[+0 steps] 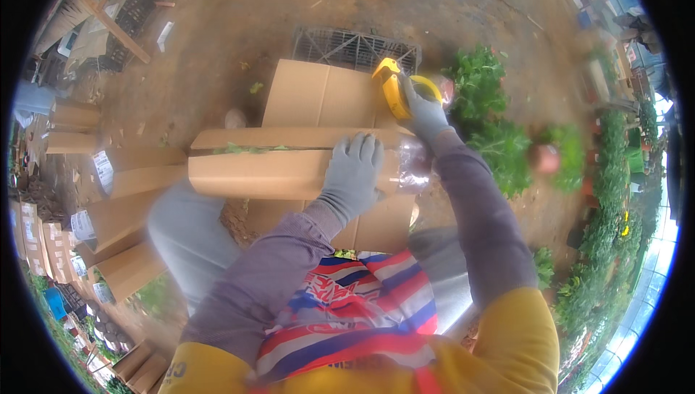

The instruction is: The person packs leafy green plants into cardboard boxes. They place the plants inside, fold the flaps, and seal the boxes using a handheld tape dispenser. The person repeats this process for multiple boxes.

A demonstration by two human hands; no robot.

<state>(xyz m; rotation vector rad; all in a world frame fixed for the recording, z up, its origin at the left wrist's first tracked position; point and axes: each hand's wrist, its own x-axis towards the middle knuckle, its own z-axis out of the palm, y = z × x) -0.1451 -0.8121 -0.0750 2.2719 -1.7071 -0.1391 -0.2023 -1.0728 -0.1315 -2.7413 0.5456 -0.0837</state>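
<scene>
Your left hand (353,173) lies palm down near the carton's right end, fingers together across the seam and pointing away from you, thumb out to the right; it presses on the carton and is not clenched. Your right hand (428,113) is closed around the yellow dispenser (393,93), raised beyond the carton's far right corner.

Edges and room: the carton (253,174) lies crosswise in front of you, on top of wider cardboard (304,93) that shows past its far and near edges. The carton's left end overhangs that cardboard. To the right, plants (481,90) stand just beyond your right hand, limiting room there; past the far edge, floor (289,3) is visible beyond a black crate (308,43).

Arms: your left forearm slants up and rightward to the carton; your right forearm reaches farther out, along the carton's right end. Your legs (190,224) are spread to either side of the cardboard.

Carton condition: long, brown, its top flaps nearly meeting. Green leaves (250,148) show in the gap left of your hand. Clear tape (414,166), shiny and wrinkled, covers the right end.

Farther out, open boxes (127,224) stand at your left, and greenery (604,263) lines the right side.
</scene>
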